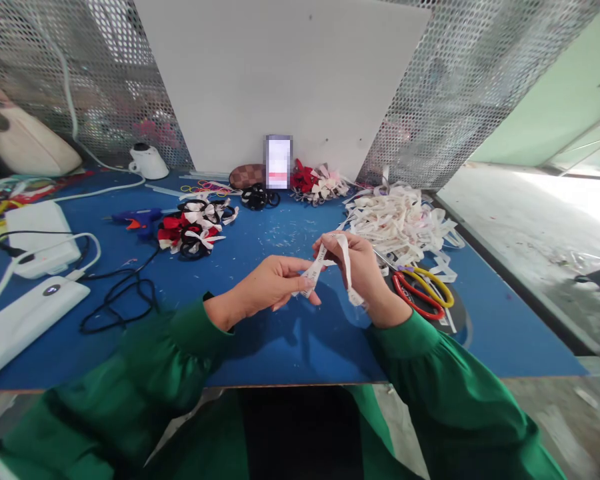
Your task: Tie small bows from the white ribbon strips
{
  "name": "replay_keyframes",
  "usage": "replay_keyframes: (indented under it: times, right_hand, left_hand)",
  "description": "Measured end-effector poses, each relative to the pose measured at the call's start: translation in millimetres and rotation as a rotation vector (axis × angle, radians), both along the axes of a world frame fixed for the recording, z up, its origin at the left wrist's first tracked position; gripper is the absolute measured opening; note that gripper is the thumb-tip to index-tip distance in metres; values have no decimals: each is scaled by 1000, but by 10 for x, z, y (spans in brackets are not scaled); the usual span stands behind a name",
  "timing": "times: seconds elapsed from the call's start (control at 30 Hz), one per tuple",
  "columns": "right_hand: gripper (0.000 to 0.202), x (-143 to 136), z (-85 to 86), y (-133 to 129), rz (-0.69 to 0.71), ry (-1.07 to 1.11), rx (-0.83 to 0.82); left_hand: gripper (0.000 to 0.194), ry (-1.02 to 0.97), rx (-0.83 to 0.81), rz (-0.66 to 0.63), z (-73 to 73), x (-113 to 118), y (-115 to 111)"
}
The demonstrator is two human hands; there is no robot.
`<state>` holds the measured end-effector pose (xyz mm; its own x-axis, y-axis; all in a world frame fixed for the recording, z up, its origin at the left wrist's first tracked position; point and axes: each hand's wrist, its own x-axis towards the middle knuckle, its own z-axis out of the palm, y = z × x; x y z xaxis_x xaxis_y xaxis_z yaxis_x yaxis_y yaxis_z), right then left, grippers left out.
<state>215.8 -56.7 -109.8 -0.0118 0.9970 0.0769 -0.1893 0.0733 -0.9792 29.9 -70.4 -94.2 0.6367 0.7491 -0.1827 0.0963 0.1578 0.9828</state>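
Over a blue worktop (505, 340), printed ribbon (314, 272) is spanning two hands

A white board (285, 67) is standing behind the worktop, with a phone (279, 160) propped upright before it. The left hand (270, 283) is pinching one end of the printed ribbon between thumb and fingers; the right hand (357, 263) is gripping it further along, a strip drooping over the fingers. No finished bow is showing there, so this piece is probably sitting at an early stage.

Bow-trimmed hair ties (200, 239) are lying at the left, looking complete, beside a glue gun (140, 217). Red and pale bows (307, 180) are clustering near the phone. Much is apparently remaining: a large heap of pale ribbon strips (403, 220) is spreading beyond the right hand. Scissors (406, 271) are resting beside that wrist, unheld.
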Motion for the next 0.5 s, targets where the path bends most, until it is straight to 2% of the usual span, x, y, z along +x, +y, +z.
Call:
replay_keyframes:
  times: [0.13, 0.27, 0.4, 0.5]
  right_hand:
    - [25, 39, -83, 90, 0, 113, -105]
    - [33, 62, -173, 175, -202, 109, -142]
    - [44, 79, -201, 179, -453, -142, 139]
    - [58, 77, -213, 137, -500, -301, 329]
  left_hand:
    - [48, -65, -57, -32, 0, -32, 2]
    - [49, -137, -110, -9, 8, -52, 7]
    - [47, -211, -177, 27, 18, -70, 22]
    - [45, -266, -219, 48, 14, -88, 37]
